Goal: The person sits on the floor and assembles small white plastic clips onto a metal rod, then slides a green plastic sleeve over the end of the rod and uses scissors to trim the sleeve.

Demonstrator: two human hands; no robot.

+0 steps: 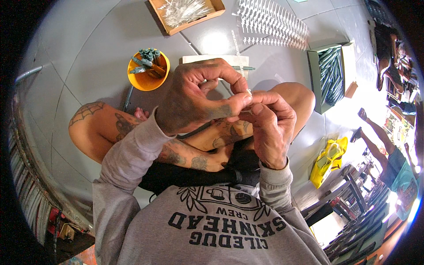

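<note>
My left hand (198, 95) is closed in a pinch, thumb and forefinger meeting at a small whitish piece (249, 92). Fingertips of my right hand (270, 121) are pressed together right beside it, against the left thumb; whether they grip the same piece is hidden. Beyond the left fingers a narrow clear strip with white marks (236, 49) runs away from me; I cannot tell if it joins the pinched piece. A dark green pen (244, 68) lies across a pale flat block (194, 58) on the floor, partly covered by my hands.
An orange-yellow cup (144, 84) of green pens stands at left. Ahead are a cardboard tray (194, 26) of clear slivers and a clear sheet with white marks (271, 24). A box (315, 81) of green pens and a yellow bag (329, 161) are at right. Another person (399, 172) is farther right.
</note>
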